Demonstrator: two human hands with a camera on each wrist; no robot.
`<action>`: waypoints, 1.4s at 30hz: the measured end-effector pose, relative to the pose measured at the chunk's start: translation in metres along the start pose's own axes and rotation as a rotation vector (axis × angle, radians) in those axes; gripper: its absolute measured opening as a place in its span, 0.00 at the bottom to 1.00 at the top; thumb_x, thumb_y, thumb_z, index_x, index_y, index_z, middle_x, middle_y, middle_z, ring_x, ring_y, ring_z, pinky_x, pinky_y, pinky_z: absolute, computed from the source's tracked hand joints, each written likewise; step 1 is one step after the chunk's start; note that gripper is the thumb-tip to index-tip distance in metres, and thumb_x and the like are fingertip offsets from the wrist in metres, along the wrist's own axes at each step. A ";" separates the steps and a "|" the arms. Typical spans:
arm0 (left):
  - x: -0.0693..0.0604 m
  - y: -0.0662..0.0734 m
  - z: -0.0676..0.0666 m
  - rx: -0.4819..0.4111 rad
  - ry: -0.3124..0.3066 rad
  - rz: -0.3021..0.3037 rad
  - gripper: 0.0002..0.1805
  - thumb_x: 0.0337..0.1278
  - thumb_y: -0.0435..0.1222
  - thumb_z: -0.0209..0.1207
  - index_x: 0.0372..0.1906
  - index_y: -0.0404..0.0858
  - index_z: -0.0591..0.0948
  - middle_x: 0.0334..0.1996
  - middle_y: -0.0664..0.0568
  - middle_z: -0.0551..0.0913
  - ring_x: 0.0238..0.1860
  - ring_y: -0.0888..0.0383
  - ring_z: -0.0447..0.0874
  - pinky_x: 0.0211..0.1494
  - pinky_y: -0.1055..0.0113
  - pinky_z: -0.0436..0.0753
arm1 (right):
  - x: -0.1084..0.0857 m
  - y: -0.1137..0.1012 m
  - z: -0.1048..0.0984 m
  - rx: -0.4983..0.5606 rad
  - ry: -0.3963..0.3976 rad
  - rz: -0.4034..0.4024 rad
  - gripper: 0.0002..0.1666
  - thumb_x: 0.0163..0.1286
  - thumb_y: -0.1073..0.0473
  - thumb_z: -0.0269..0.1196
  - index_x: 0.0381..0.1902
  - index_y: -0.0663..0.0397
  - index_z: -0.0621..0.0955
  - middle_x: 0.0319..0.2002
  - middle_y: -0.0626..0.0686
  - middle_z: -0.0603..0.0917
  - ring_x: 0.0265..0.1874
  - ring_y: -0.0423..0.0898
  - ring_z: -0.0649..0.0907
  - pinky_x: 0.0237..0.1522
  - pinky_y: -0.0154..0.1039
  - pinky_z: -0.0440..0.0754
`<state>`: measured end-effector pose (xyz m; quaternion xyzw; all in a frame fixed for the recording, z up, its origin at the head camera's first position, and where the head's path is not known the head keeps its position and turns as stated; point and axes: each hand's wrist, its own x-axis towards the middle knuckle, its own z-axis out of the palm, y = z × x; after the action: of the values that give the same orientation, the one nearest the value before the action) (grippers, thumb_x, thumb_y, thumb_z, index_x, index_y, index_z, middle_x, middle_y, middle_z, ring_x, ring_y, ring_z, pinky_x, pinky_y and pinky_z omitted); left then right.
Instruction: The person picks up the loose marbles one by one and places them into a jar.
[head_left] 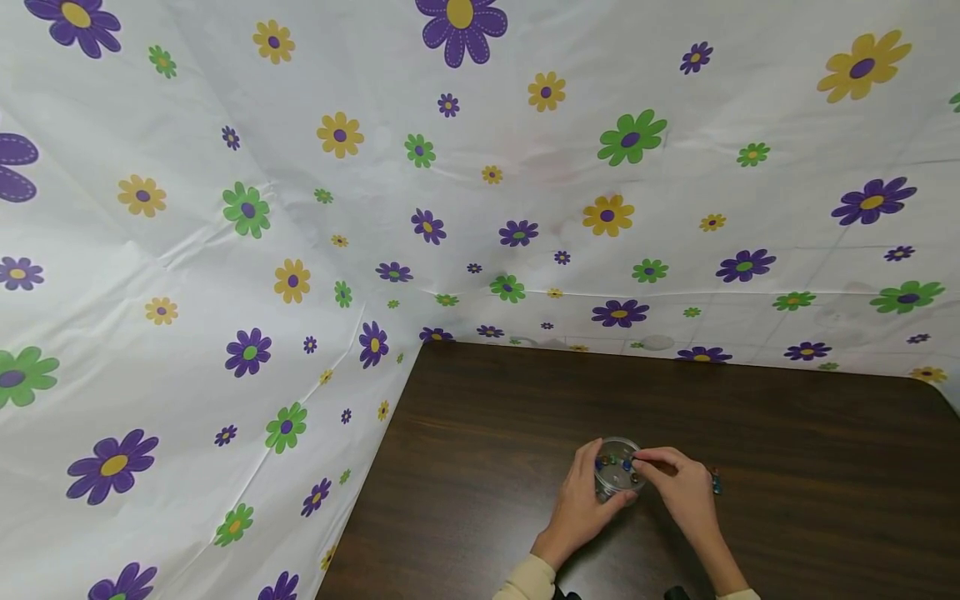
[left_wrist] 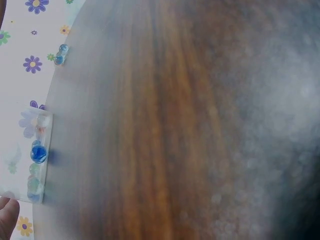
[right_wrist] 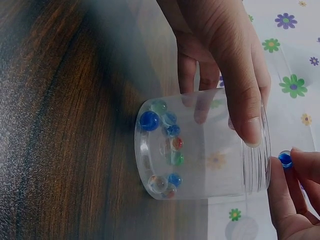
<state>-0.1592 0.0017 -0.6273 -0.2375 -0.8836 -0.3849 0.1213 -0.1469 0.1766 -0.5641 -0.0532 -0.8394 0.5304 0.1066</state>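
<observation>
A clear plastic jar (head_left: 617, 482) with a threaded open mouth stands upright on the table. My left hand (head_left: 579, 510) grips it, fingers on the far side and thumb on the near side. Several glass marbles lie on its bottom, among them a large blue marble (right_wrist: 149, 121), a green marble (right_wrist: 177, 158) and a clear marble (right_wrist: 158, 183). Between thumb and fingertip, my right hand (right_wrist: 297, 195) pinches a blue marble (right_wrist: 285, 159) just above the jar's rim. In the left wrist view, only part of the jar (left_wrist: 20, 165) shows at the left edge.
A few loose marbles (head_left: 716, 481) lie on the dark wooden table (head_left: 480, 450), just right of my right hand. White sheeting (head_left: 300, 250) printed with flowers hangs behind and to the left of the table.
</observation>
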 end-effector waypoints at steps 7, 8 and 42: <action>0.000 0.000 0.000 0.004 0.006 0.010 0.46 0.64 0.50 0.70 0.78 0.37 0.61 0.71 0.48 0.69 0.66 0.54 0.75 0.64 0.58 0.79 | 0.001 -0.001 0.000 -0.002 -0.008 0.003 0.07 0.67 0.62 0.73 0.41 0.59 0.90 0.42 0.57 0.90 0.37 0.27 0.82 0.37 0.22 0.78; 0.000 0.000 0.000 0.004 0.006 0.010 0.46 0.64 0.51 0.69 0.78 0.37 0.61 0.70 0.48 0.69 0.66 0.54 0.75 0.64 0.58 0.79 | 0.001 -0.001 0.000 -0.002 -0.009 0.007 0.07 0.67 0.62 0.73 0.41 0.59 0.90 0.43 0.56 0.90 0.37 0.27 0.82 0.37 0.22 0.78; 0.001 -0.001 0.000 -0.002 -0.018 -0.014 0.46 0.65 0.52 0.68 0.77 0.35 0.62 0.71 0.48 0.69 0.66 0.55 0.75 0.64 0.59 0.79 | 0.001 -0.005 0.001 0.010 -0.016 0.070 0.10 0.68 0.60 0.73 0.43 0.61 0.89 0.43 0.58 0.90 0.35 0.28 0.83 0.36 0.24 0.78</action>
<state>-0.1601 0.0014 -0.6278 -0.2348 -0.8860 -0.3843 0.1105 -0.1478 0.1736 -0.5603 -0.0779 -0.8351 0.5385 0.0815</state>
